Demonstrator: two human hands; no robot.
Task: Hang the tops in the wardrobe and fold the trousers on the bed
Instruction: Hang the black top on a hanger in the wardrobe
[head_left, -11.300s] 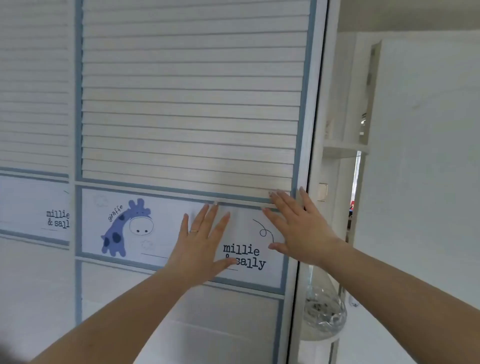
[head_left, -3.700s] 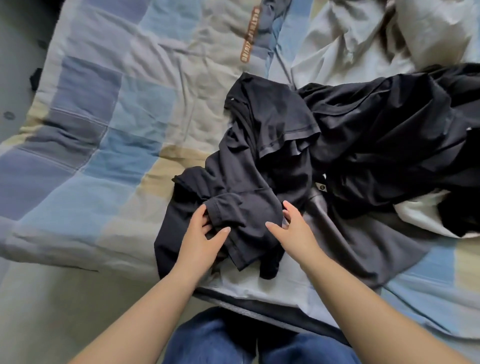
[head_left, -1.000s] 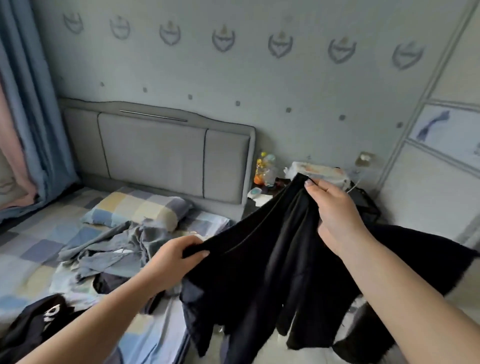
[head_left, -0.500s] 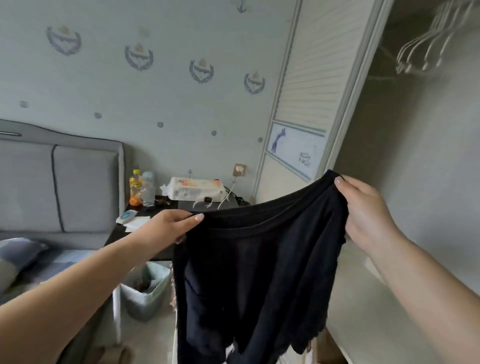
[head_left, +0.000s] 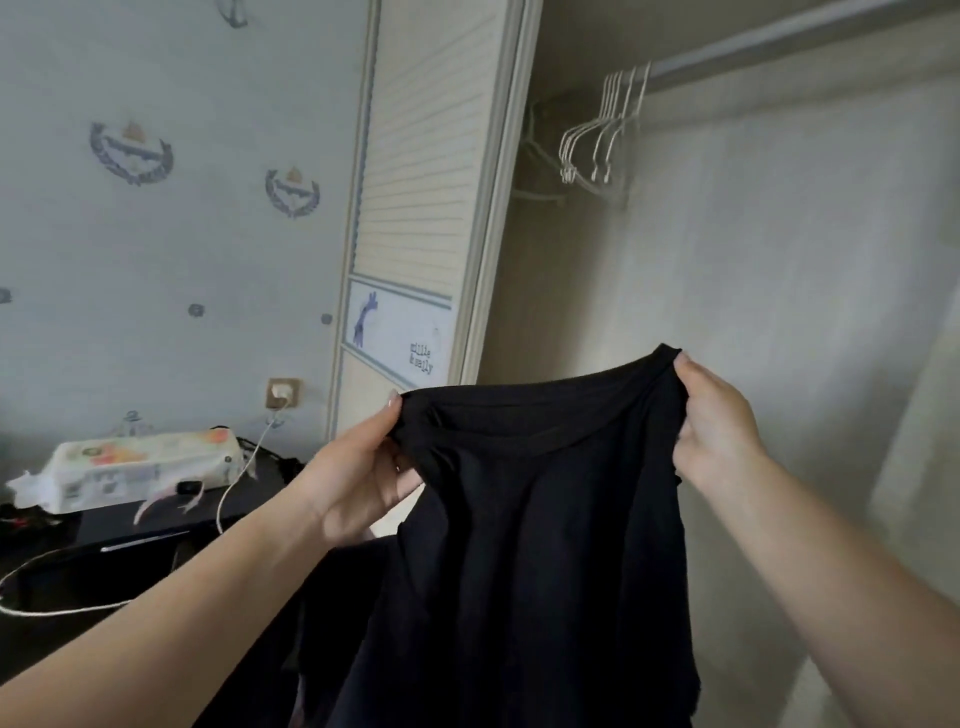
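I am holding a black, soft-knit top up in front of me by its upper edge, the cloth stretched between my two hands and hanging loose below them. My left hand pinches the left end of that edge, thumb on top and fingers curled under the fabric; my right hand grips the right end, which sits a little higher. Behind the top stands the open pale wooden wardrobe, with a bunch of thin white wire hangers hooked together on the grey rail at its upper part, well above the garment. To the left is the white slatted wardrobe door with a blue giraffe panel. Lower left, a dark bedside table carries a white packet of wipes, and a white charging cable runs down from a wall socket.
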